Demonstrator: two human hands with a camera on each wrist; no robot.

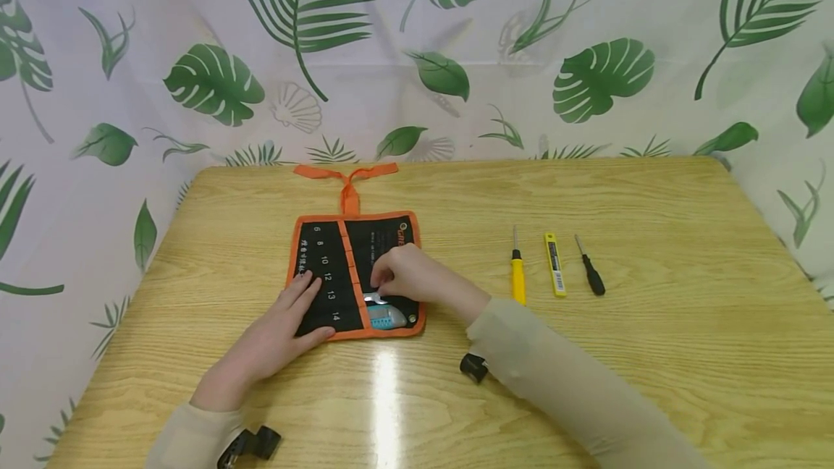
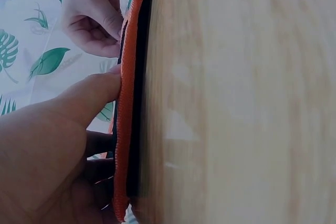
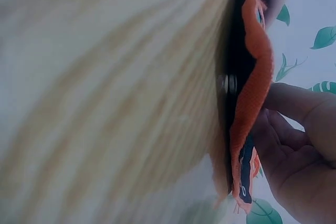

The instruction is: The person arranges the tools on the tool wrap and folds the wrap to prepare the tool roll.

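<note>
Toward ten o'clock from the middle of the glossy wood-grain table (image 1: 449,425), a flat black fabric tool pouch with orange trim (image 1: 345,295) lies spread out, numbers from 6 to 14 printed down its nine o'clock panel. At eight o'clock on the pouch rests the left hand (image 1: 276,331), fingers straight and spread over the fabric, thumb at the six o'clock edge, gripping nothing. At three o'clock the right hand (image 1: 410,277) reaches over the rim with fingers curled and thumb near forefinger; whether they pinch the silver metal wrench (image 1: 373,298) just beneath I cannot tell, as the hand partly covers it. Between that wrench and the six o'clock edge sits a teal-and-grey utility knife (image 1: 387,318). An orange fabric tie (image 1: 350,197) forks at twelve o'clock. Well apart, toward three o'clock, lie in a row a slim screwdriver with a yellow handle (image 1: 517,281), its tip toward twelve, a narrow flat yellow case (image 1: 555,266), and a short black-handled screwdriver (image 1: 593,277) with its tip toward eleven.
</note>
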